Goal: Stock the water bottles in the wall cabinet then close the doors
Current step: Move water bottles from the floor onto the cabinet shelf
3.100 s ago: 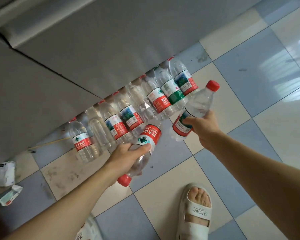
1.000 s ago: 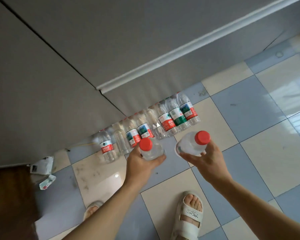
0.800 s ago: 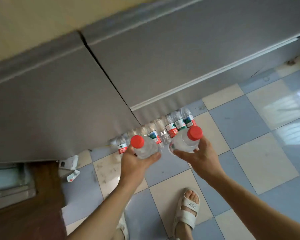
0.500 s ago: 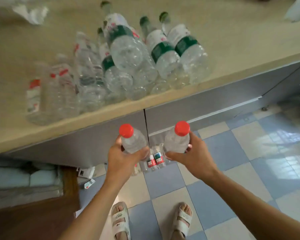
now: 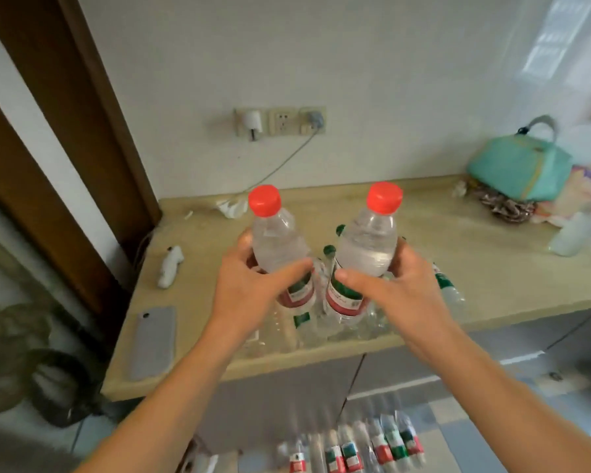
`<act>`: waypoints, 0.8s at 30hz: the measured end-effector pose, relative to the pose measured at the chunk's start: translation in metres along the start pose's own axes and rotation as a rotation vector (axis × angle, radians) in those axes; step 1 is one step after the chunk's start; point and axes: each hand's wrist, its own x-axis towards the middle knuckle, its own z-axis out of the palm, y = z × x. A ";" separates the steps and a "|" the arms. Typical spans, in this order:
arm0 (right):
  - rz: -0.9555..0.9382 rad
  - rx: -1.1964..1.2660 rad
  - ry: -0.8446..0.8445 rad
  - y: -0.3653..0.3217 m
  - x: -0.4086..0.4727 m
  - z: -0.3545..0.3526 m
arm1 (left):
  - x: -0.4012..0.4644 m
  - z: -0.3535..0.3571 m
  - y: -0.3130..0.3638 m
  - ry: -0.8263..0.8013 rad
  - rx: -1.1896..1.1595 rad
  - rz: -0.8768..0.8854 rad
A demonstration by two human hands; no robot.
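**pixelpete:** Bottles, two of them, both upright with red caps. The left hand (image 5: 249, 295) is wrapped round the left bottle (image 5: 277, 247) at about label height, thumb across the front, so the neck and cap stick up above the grip.

**mossy_k:** Same deal on the other side? The right hand (image 5: 399, 291) grips the right bottle (image 5: 367, 240) around its lower half.

**pixelpete:** Yep, both held side by side, close but apart, above the beige counter (image 5: 475, 240).

**mossy_k:** More bottles (image 5: 324, 322) lie under them on it, and a row of bottles (image 5: 362, 445) stands on the floor by the grey cabinet doors (image 5: 287, 397).
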 end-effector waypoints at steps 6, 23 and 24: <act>-0.133 0.122 0.034 -0.099 0.068 0.021 | 0.084 -0.047 0.101 0.073 0.062 0.236; -0.561 0.264 -0.044 -0.341 0.243 0.008 | 0.233 -0.072 0.321 0.268 0.054 0.557; -0.569 0.250 -0.047 -0.349 0.252 0.008 | 0.243 -0.075 0.330 0.279 0.058 0.557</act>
